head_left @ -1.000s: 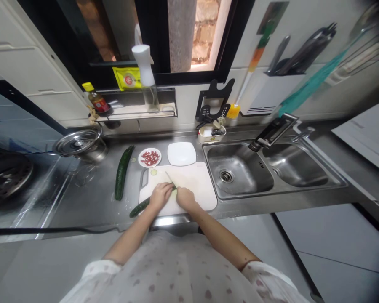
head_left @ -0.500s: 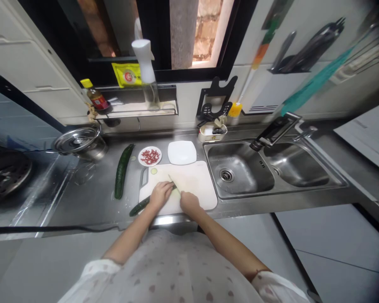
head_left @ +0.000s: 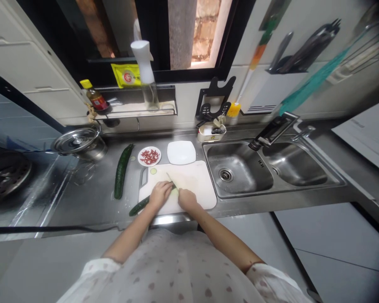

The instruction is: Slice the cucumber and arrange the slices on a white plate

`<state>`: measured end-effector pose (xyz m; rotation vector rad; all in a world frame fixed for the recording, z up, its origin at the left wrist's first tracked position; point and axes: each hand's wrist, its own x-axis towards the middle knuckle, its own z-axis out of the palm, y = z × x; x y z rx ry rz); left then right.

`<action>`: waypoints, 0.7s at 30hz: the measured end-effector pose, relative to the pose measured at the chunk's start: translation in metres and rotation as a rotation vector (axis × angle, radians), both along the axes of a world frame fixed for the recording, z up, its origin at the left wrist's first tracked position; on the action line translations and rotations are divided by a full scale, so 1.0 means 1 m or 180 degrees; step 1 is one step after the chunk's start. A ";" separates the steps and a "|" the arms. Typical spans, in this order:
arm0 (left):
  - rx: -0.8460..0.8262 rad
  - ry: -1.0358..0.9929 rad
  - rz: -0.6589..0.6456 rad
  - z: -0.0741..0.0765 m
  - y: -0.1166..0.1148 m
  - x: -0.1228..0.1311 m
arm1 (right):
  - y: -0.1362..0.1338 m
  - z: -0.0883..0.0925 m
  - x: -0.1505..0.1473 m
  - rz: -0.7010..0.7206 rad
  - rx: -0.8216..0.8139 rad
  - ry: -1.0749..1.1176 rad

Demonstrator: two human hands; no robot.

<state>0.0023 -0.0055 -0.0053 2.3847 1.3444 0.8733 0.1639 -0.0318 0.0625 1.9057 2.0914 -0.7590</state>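
Observation:
On the white cutting board (head_left: 197,181), a cucumber (head_left: 139,206) lies slantwise under my left hand (head_left: 159,195), whose fingers press round it near its right end. My right hand (head_left: 187,199) is closed on the handle of a knife (head_left: 171,179); the blade points up and left, beside the cucumber's cut end. A thin cucumber slice (head_left: 153,171) rests near the board's upper left corner. Left of the board lies a whole cucumber (head_left: 123,171). Behind the board are a small plate of chopped red pieces (head_left: 149,156) and a white square plate (head_left: 181,152).
A double sink (head_left: 240,168) with a black faucet (head_left: 265,136) adjoins the board's right side. A lidded steel pot (head_left: 82,143) stands at the left, near the stove. Behind the counter hangs a rack (head_left: 167,110) with bottles.
The knife and my right hand have shifted very slightly left. My left hand stays on the cucumber, and the whole view has moved a little.

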 end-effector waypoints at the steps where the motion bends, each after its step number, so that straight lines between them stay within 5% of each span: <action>1: -0.0004 -0.0002 0.0003 0.000 0.000 0.000 | 0.001 -0.002 0.000 -0.0005 0.0043 0.0024; 21: -0.0004 0.0057 -0.0013 0.002 0.000 -0.001 | 0.021 -0.015 -0.013 -0.0064 0.0352 0.0243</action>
